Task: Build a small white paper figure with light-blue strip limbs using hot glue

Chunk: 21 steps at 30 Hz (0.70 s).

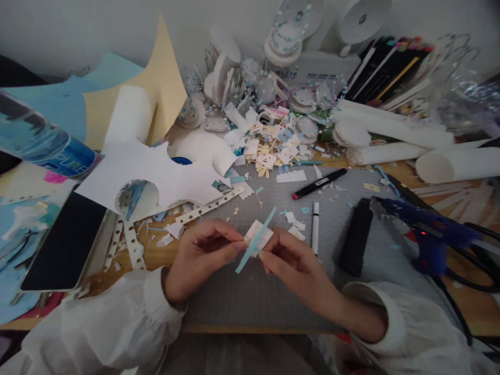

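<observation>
Between my two hands, above the grey cutting mat [234,302], is a small white paper square [253,230]. A light-blue paper strip [255,240] lies slantwise across it, both ends sticking out past its edges. My left hand [207,252] pinches the square's left edge between thumb and fingers. From the other side, my right hand [295,260] grips the right edge, thumb close to the strip. Whether the strip is stuck to the square I cannot tell. Several small white paper scraps [295,224] lie just beyond my right hand.
Behind is a pile of small paper figures [279,146]. A black marker [319,184], a white pen [315,229], a black tube-like object [356,237] and a blue glue gun [429,229] lie rightward. Leftward are cut white paper [179,182], a phone [66,239] and a water bottle [47,140].
</observation>
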Motion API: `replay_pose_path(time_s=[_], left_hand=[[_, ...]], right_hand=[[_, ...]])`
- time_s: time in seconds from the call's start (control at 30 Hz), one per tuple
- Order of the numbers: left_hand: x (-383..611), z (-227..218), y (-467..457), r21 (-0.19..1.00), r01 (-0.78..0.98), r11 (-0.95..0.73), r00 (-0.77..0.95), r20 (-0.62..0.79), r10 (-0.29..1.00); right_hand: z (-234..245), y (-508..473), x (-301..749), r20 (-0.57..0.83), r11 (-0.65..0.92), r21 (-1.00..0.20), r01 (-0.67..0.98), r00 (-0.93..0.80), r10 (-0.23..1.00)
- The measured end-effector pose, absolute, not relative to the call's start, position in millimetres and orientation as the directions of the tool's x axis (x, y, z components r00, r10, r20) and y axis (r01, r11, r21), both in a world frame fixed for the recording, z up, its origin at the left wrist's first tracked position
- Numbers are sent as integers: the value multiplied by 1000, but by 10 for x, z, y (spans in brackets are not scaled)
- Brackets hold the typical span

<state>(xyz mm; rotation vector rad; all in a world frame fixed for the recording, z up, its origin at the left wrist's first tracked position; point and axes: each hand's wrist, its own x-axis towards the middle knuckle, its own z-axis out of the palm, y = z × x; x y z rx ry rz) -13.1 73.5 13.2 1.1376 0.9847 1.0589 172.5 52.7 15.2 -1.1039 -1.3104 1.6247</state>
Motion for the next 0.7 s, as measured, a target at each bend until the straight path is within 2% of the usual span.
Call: replay_pose_path(time_s=[0.13, 0.3, 0.53, 0.7], left_hand=[[-127, 142, 745, 987, -115, 112, 206, -87, 975], [-154, 132, 803, 988, -98, 120, 169, -103, 980], [-215, 104, 892, 995, 94, -19, 174, 3, 985], [-218, 66, 885, 962, 242, -129, 290, 55, 955]], right_hand=[[174, 534, 1726, -130, -155, -987, -47, -340, 932], [196, 576, 1781, -35, -52, -996, -75, -214, 976], [290, 650, 2020, 128, 133, -987, -89, 58, 990], [443, 431, 2258, 174, 190, -981, -39, 258, 950]])
